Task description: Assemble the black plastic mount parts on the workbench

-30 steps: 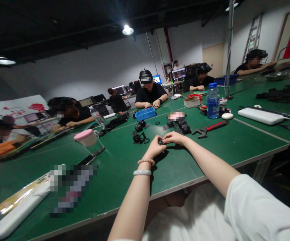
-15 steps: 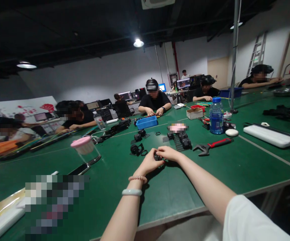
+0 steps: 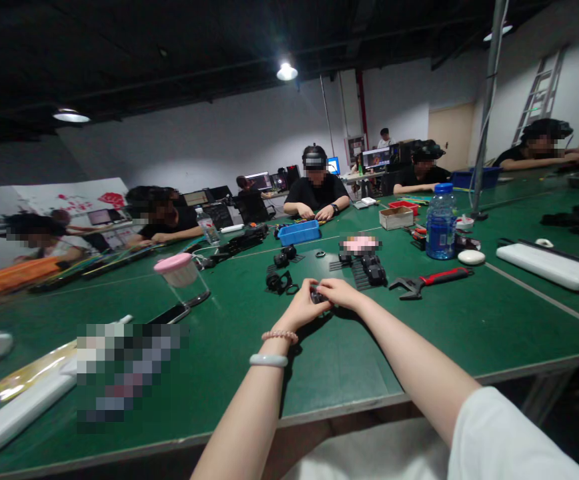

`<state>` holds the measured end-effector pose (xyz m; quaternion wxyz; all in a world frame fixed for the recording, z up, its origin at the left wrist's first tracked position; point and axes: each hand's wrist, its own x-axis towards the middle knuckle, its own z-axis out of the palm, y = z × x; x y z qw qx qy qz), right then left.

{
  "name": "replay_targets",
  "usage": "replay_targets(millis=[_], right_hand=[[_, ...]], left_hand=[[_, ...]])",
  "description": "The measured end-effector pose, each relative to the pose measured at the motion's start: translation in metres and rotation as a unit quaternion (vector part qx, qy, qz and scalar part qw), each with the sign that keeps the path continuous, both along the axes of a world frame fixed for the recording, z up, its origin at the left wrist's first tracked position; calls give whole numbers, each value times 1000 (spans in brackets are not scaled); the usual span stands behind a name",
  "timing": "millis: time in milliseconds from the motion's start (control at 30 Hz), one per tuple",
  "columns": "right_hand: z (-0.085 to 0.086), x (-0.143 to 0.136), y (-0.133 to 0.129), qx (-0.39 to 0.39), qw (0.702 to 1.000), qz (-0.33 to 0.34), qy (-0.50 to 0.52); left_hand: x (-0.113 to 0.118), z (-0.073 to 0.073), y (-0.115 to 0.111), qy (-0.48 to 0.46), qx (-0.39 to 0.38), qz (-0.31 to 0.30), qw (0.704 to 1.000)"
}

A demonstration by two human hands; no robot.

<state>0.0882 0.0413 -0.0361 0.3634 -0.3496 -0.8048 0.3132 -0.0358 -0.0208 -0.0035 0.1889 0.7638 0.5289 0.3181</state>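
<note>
Near the middle of the green table (image 3: pixel 209 373), my left hand (image 3: pixel 301 308) is closed around a small black part (image 3: pixel 315 295). My right hand (image 3: pixel 340 294) meets it from the right, its fingers closed on the same part, most of which they hide. Beyond my hands to the left lie black round parts (image 3: pixel 275 281) and a thin black ring (image 3: pixel 292 289). Another small ring (image 3: pixel 320 254) lies farther back. Black parts (image 3: pixel 372 270) on dark grid-like pieces sit behind my right hand. An adjustable wrench (image 3: pixel 429 281) with a red and black handle rests to the right.
A blue tray (image 3: pixel 299 233) and an open box (image 3: pixel 396 219) stand farther back. On the right are a blue bottle (image 3: pixel 441 227) and a white bar (image 3: pixel 552 265); on the left, a pink-lidded jar (image 3: pixel 177 272). Several people sit around the table.
The view has shifted, so the table's near edge shows more and the scene sits slightly farther right. My hands stay together on the black part, with little visible change in grip.
</note>
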Motion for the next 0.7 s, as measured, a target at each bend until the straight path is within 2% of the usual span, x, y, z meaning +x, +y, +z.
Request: replay_targets(millis=[367,700], right_hand=[[0,0,0,-42,999,-3,15],[2,2,-3,-41,999,-5,23]], left_hand=[[-1,2,2,19,-5,-6,1000],[-2,1,6,27,-12,-2,1000]])
